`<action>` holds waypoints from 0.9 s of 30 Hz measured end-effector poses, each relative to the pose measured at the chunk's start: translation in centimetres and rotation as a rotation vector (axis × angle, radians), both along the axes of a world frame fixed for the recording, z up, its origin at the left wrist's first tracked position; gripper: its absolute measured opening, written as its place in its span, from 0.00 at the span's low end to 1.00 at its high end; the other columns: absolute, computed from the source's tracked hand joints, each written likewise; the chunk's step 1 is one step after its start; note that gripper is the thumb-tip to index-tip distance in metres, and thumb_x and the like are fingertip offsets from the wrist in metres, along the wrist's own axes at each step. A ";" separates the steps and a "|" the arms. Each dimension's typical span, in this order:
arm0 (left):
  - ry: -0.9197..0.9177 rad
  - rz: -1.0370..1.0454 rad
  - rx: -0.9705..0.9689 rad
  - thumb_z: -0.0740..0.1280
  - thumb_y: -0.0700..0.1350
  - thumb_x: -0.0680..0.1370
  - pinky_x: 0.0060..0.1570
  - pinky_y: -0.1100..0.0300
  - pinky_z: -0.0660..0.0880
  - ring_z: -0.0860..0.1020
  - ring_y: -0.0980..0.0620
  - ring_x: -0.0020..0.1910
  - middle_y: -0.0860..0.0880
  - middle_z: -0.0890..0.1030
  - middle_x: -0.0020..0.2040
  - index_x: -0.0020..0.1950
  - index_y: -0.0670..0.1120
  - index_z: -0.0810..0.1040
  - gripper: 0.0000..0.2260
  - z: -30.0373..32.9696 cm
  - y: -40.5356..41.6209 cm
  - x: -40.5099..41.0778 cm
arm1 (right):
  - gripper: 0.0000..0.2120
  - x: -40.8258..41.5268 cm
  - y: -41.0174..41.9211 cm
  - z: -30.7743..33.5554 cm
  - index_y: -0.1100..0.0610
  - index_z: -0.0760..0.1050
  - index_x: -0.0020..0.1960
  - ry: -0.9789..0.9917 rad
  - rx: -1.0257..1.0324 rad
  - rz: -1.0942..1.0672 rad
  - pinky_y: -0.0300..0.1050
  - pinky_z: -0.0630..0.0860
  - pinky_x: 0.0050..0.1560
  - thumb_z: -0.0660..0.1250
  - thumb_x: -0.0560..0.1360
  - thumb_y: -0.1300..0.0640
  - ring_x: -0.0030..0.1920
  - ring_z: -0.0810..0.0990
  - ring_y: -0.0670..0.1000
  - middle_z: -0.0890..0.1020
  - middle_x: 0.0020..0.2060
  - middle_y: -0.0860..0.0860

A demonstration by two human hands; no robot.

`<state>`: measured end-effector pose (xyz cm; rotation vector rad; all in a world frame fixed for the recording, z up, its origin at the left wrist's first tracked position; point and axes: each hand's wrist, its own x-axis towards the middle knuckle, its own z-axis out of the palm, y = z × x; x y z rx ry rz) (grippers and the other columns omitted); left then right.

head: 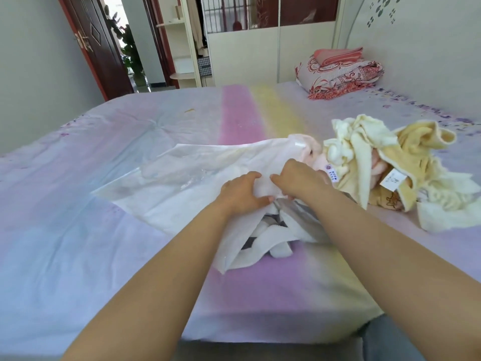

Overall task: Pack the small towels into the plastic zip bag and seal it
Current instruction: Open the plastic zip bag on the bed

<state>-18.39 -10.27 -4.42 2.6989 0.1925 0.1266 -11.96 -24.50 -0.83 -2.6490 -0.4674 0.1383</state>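
A clear plastic zip bag (182,175) lies flat on the bed, its mouth facing me. A white and grey towel (270,235) sticks partly out of that mouth. My left hand (242,196) grips the upper edge of the bag's opening, fingers curled over the plastic. My right hand (296,179) grips the same edge just to the right, thumb tucked under. A pink towel (312,152) lies behind my right hand. A heap of cream and yellow towels (390,168) sits to the right of the bag.
The bed (78,230) has a pastel striped sheet and its front edge runs close to me. Folded patterned bedding (341,74) with a pink towel on top rests at the far right corner. A doorway and shelves stand beyond the bed.
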 end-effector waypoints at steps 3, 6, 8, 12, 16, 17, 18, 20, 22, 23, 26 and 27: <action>0.003 0.006 0.078 0.68 0.68 0.70 0.71 0.46 0.58 0.62 0.48 0.74 0.51 0.64 0.76 0.76 0.53 0.59 0.40 -1.2 -0.1 -2.5 | 0.12 -1.7 -0.7 -0.7 0.62 0.72 0.49 0.037 0.151 -0.068 0.51 0.78 0.45 0.61 0.76 0.52 0.41 0.83 0.58 0.84 0.38 0.57; 0.011 0.027 0.142 0.67 0.65 0.71 0.73 0.41 0.51 0.52 0.48 0.78 0.50 0.55 0.79 0.77 0.55 0.54 0.40 -2.3 0.3 -4.4 | 0.12 -3.3 -0.6 -2.0 0.64 0.73 0.48 0.083 0.342 -0.066 0.49 0.80 0.40 0.64 0.74 0.54 0.35 0.82 0.57 0.82 0.33 0.56; 0.000 0.075 0.110 0.65 0.58 0.74 0.72 0.39 0.51 0.49 0.47 0.79 0.50 0.51 0.80 0.77 0.56 0.53 0.35 -3.0 0.7 -5.5 | 0.10 -4.9 0.0 -3.4 0.61 0.73 0.53 0.209 0.629 -0.036 0.48 0.79 0.38 0.65 0.75 0.56 0.35 0.83 0.53 0.82 0.37 0.53; -0.041 0.215 -0.023 0.59 0.52 0.79 0.72 0.39 0.56 0.50 0.47 0.79 0.49 0.51 0.80 0.78 0.55 0.54 0.28 -4.5 2.0 -8.0 | 0.17 -8.0 1.8 -6.7 0.57 0.70 0.65 0.330 0.911 0.004 0.43 0.81 0.36 0.66 0.77 0.59 0.37 0.84 0.49 0.82 0.43 0.48; -0.037 0.249 -0.086 0.53 0.52 0.83 0.71 0.39 0.57 0.50 0.47 0.79 0.47 0.50 0.81 0.79 0.55 0.51 0.25 -5.7 2.6 -9.7 | 0.06 -9.7 3.9 -8.2 0.50 0.80 0.45 0.294 0.735 0.113 0.46 0.79 0.43 0.65 0.77 0.52 0.40 0.84 0.47 0.85 0.44 0.49; -0.031 0.245 -0.107 0.52 0.52 0.84 0.71 0.38 0.56 0.49 0.47 0.79 0.47 0.49 0.81 0.79 0.55 0.50 0.24 -5.8 2.5 -10.0 | 0.09 -9.7 4.4 -8.3 0.51 0.80 0.43 0.229 0.660 0.128 0.48 0.77 0.46 0.64 0.77 0.50 0.43 0.82 0.48 0.85 0.43 0.48; -0.022 0.235 -0.128 0.52 0.51 0.84 0.72 0.39 0.56 0.49 0.47 0.79 0.46 0.48 0.81 0.79 0.55 0.49 0.24 -5.9 2.4 -10.3 | 0.10 -9.9 4.8 -8.3 0.51 0.80 0.42 0.181 0.606 0.136 0.48 0.75 0.46 0.63 0.77 0.50 0.44 0.81 0.48 0.84 0.41 0.46; -0.025 0.209 -0.178 0.52 0.50 0.84 0.73 0.41 0.55 0.48 0.47 0.79 0.46 0.49 0.81 0.80 0.54 0.49 0.24 -6.1 2.2 -10.8 | 0.13 -10.1 5.5 -8.5 0.50 0.78 0.35 0.150 0.585 0.157 0.46 0.72 0.44 0.62 0.77 0.53 0.40 0.78 0.48 0.81 0.34 0.45; -0.053 0.175 -0.239 0.52 0.48 0.84 0.74 0.47 0.54 0.49 0.49 0.79 0.47 0.50 0.81 0.80 0.53 0.49 0.24 -6.3 2.4 -11.2 | 0.15 -10.4 6.0 -8.8 0.52 0.76 0.32 0.193 0.648 0.160 0.42 0.70 0.41 0.63 0.76 0.58 0.34 0.75 0.44 0.77 0.28 0.43; -0.071 0.160 -0.273 0.52 0.47 0.84 0.75 0.50 0.54 0.49 0.50 0.79 0.48 0.51 0.81 0.80 0.53 0.50 0.24 -6.4 2.5 -11.5 | 0.15 -10.6 6.2 -9.0 0.53 0.75 0.31 0.214 0.685 0.153 0.41 0.69 0.39 0.64 0.76 0.59 0.31 0.73 0.42 0.77 0.25 0.43; -0.129 0.128 -0.407 0.52 0.42 0.84 0.75 0.55 0.53 0.50 0.54 0.79 0.52 0.53 0.80 0.79 0.55 0.51 0.25 -6.9 2.3 -12.4 | 0.11 -11.1 6.2 -9.3 0.63 0.77 0.34 0.262 0.789 0.095 0.42 0.68 0.38 0.65 0.73 0.60 0.32 0.72 0.44 0.80 0.30 0.55; -0.145 0.132 -0.453 0.52 0.41 0.83 0.75 0.56 0.54 0.52 0.55 0.78 0.54 0.54 0.80 0.79 0.55 0.53 0.25 -7.1 2.1 -12.7 | 0.10 -11.2 6.2 -9.4 0.67 0.78 0.38 0.275 0.808 0.081 0.43 0.69 0.39 0.65 0.73 0.60 0.35 0.73 0.45 0.81 0.36 0.61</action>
